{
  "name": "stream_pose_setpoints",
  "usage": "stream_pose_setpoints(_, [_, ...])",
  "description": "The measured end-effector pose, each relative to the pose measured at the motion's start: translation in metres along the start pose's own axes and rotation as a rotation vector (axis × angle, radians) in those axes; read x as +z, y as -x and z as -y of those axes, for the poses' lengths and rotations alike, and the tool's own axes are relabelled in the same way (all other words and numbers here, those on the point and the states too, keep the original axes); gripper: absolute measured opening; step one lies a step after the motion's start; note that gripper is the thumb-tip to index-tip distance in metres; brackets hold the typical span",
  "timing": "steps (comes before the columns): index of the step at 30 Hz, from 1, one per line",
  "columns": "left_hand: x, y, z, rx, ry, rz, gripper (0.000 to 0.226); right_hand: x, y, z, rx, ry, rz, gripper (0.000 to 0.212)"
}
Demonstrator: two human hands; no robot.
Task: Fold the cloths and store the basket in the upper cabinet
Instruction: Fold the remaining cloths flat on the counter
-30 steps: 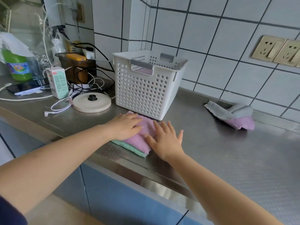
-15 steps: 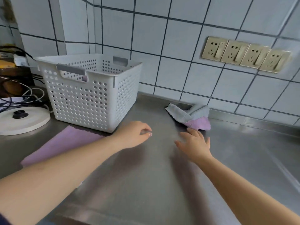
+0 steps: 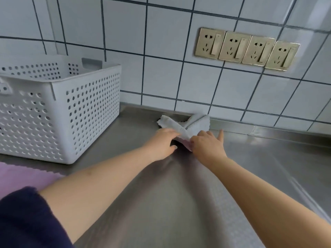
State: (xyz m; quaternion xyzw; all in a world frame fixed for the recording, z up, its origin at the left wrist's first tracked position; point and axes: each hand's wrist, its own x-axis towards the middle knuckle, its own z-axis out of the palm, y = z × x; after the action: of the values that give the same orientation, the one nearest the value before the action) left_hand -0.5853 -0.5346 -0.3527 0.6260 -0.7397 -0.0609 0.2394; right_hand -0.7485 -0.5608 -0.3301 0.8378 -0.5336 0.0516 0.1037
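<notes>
Counter edge: I see the steel counter (image 3: 179,203) run back to a raised lip under the tiled wall (image 3: 161,77); its near edge is out of my view.
Open room: bare steel lies between my arms and off to the right; the white basket (image 3: 59,111) bounds the left.
Writing: I can read none; the four wall sockets (image 3: 247,49) carry no legible marks.
Grey cloth: the crumpled grey cloth (image 3: 189,125), zigzag-edged with a pink patch beneath, lies against the back lip, well apart from the basket.
Left hand: my left hand (image 3: 163,142) has its fingers curled onto the cloth's left end, gripping it.
Right hand: my right hand (image 3: 207,144) pinches the cloth's near edge, one finger pointing out straight.
Pink cloth: a pink cloth (image 3: 23,176) lies flat in front of the basket.
Sleeve: dark sleeve (image 3: 26,221) at lower left.
</notes>
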Motion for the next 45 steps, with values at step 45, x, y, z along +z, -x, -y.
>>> stream_pose_setpoints(45, [-0.234, 0.141, -0.060, 0.122, 0.130, -0.546, 0.010, -0.208, 0.137, -0.068, 0.011, -0.671, -0.473, 0.020])
